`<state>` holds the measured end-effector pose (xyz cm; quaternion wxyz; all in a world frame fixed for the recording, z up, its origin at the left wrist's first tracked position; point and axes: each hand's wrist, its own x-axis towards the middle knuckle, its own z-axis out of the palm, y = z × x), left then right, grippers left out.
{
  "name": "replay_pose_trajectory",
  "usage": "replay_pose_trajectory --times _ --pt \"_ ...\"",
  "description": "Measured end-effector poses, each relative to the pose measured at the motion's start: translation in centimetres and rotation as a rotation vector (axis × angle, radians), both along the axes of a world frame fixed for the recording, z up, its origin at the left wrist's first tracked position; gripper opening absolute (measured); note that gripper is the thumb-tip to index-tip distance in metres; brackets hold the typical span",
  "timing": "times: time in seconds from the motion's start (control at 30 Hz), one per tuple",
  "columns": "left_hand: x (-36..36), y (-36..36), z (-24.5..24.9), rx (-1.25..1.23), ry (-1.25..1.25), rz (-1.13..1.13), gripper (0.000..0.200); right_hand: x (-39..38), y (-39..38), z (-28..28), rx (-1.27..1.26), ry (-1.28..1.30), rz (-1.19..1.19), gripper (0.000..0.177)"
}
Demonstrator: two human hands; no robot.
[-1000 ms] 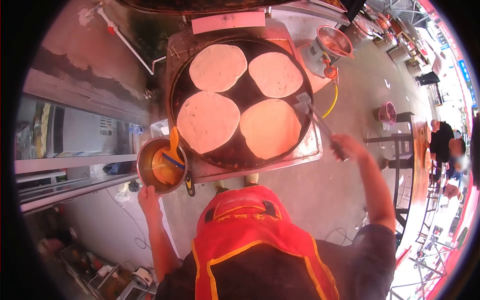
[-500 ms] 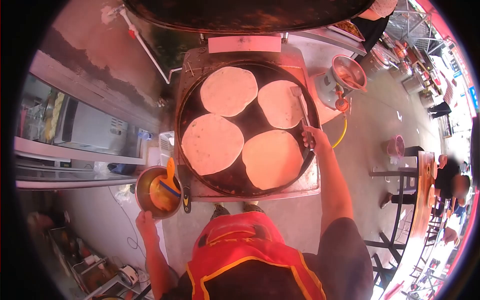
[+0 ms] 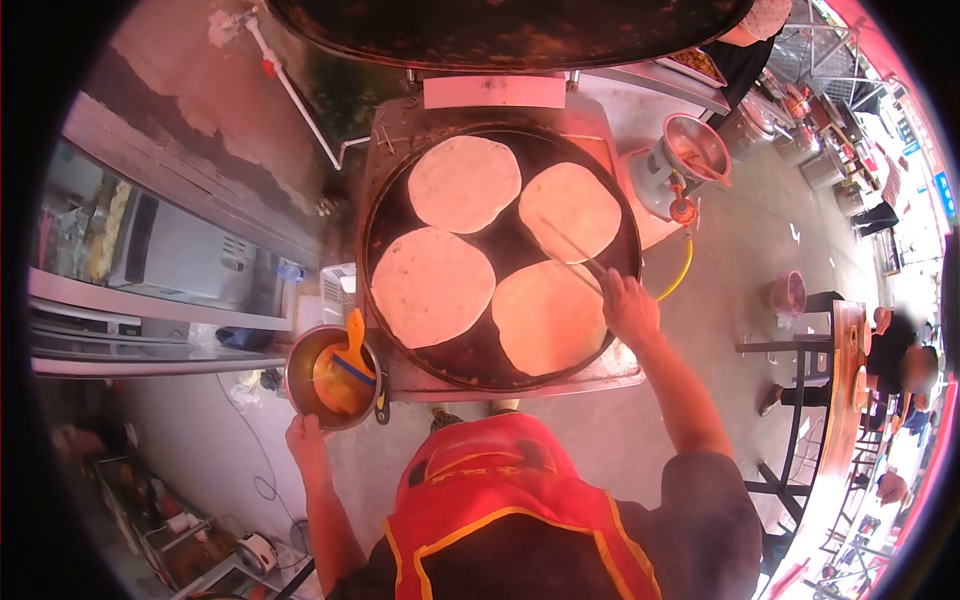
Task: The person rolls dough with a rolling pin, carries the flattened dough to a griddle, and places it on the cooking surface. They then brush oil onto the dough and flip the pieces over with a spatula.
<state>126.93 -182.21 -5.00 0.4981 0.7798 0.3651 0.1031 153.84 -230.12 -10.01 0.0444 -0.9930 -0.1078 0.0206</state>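
Note:
Four round flatbreads lie on a round black griddle: one at the upper left [image 3: 464, 184], one at the upper right [image 3: 570, 205], one at the lower left [image 3: 432, 287] and one at the lower right [image 3: 548, 325]. My right hand [image 3: 630, 307], at the griddle's right edge, is closed round the handle of a metal spatula [image 3: 572, 243], whose thin shaft reaches over the upper right bread. Left of the griddle, my left hand [image 3: 308, 440] grips the rim of a metal bowl [image 3: 298, 385]. In the bowl are yellowish liquid and an orange-handled brush [image 3: 354, 345].
The raised black lid [image 3: 510, 35] stands behind the griddle [image 3: 480, 378]. A gas cylinder [image 3: 650, 185] with a metal bowl on top is at the right, with a yellow hose. A wooden table [image 3: 848, 400] and a person [image 3: 890, 355] are farther right.
My right hand has turned the spatula, which now points up and left instead of nearly straight up. My left hand and the bowl have shifted slightly right.

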Motion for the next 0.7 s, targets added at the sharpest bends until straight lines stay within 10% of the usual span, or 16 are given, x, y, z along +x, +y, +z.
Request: replay_pose_trajectory --times 0.37,0.7 --pt "1.0 0.2 1.4 -0.156 -0.030 0.139 0.018 -3.0 7.0 2.7 1.141 1.000 -0.551 0.037" --pt "-3.1 3.5 -0.7 0.123 0.102 0.089 0.018 9.9 17.3 -6.2 1.529 0.757 -0.294 0.030"
